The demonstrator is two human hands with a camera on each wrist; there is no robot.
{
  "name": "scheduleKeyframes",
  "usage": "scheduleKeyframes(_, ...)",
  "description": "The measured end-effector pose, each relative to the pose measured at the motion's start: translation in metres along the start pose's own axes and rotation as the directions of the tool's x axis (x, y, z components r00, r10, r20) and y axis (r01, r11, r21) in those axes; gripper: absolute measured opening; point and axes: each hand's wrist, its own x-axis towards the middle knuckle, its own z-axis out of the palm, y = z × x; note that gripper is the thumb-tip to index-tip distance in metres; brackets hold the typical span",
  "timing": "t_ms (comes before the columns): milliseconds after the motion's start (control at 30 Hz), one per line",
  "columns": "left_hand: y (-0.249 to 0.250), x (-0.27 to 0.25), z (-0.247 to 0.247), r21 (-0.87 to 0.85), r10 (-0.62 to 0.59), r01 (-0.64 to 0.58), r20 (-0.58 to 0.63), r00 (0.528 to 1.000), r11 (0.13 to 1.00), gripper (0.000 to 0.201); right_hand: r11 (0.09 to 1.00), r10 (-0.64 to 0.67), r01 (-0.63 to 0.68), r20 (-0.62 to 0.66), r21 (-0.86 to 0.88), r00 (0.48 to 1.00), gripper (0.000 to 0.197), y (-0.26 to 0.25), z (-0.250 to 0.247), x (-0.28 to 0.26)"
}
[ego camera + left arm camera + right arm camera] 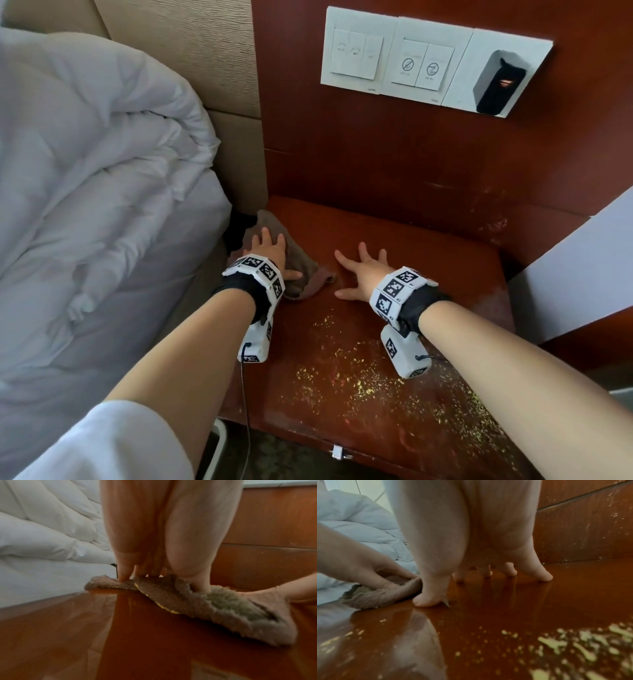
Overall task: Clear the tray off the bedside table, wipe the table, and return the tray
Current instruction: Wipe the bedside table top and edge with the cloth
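Note:
A brown fuzzy cloth (303, 272) lies at the left back of the red-brown bedside table (438, 274). My left hand (270, 245) presses flat on it with fingers straight. In the left wrist view the fingertips (123, 574) push into the cloth (214, 605). My right hand (359, 270) stands just right of the cloth, fingers spread, and holds nothing. Its fingertips (544, 576) touch the bare tabletop (488, 615), and its thumb sits beside the cloth (382, 597). No tray is in view.
Yellowish crumbs (359, 380) are scattered over the table's front half and right side, also blurred in the right wrist view (573, 642). A white duvet (102, 188) lies on the bed to the left. A switch panel (411, 61) hangs on the wooden wall behind.

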Motion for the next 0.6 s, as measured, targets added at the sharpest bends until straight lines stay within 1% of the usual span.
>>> scheduleKeyframes(100,0.008,0.002,-0.001,-0.009,-0.016,0.016,-0.008,1.0,1.0,0.099,1.0,-0.008,0.008,-0.007,-0.003,1.0,0.087,0.002,0.001,0.002)
scheduleKeyframes(167,0.008,0.0,-0.001,-0.011,-0.007,0.007,-0.008,1.0,1.0,0.098,1.0,-0.01,0.01,-0.013,-0.004,1.0,0.087,0.004,0.003,0.005)
scheduleKeyframes(267,-0.001,-0.006,0.001,-0.028,0.038,-0.038,-0.008,0.999,0.999,0.095,1.0,-0.013,0.013,-0.023,0.007,1.0,0.088,0.005,0.004,0.005)
scheduleKeyframes(367,-0.016,-0.017,0.002,-0.047,0.045,-0.046,-0.038,0.998,0.998,0.098,1.0,-0.019,0.02,-0.03,0.012,0.999,0.086,0.004,0.003,0.001)
scheduleKeyframes(467,-0.033,-0.035,0.004,-0.082,0.033,-0.038,-0.07,0.997,0.996,0.104,1.0,-0.011,0.011,-0.053,-0.004,0.999,0.078,0.004,0.003,0.0)
scheduleKeyframes(533,-0.047,-0.047,0.009,-0.135,0.004,-0.012,-0.056,0.998,0.991,0.11,1.0,0.005,-0.006,-0.058,-0.007,0.998,0.07,0.002,0.003,0.0)
scheduleKeyframes(600,-0.063,-0.056,0.019,-0.141,-0.029,0.025,-0.026,0.999,0.99,0.118,1.0,0.028,-0.027,-0.062,0.005,0.998,0.063,0.0,0.001,0.001)
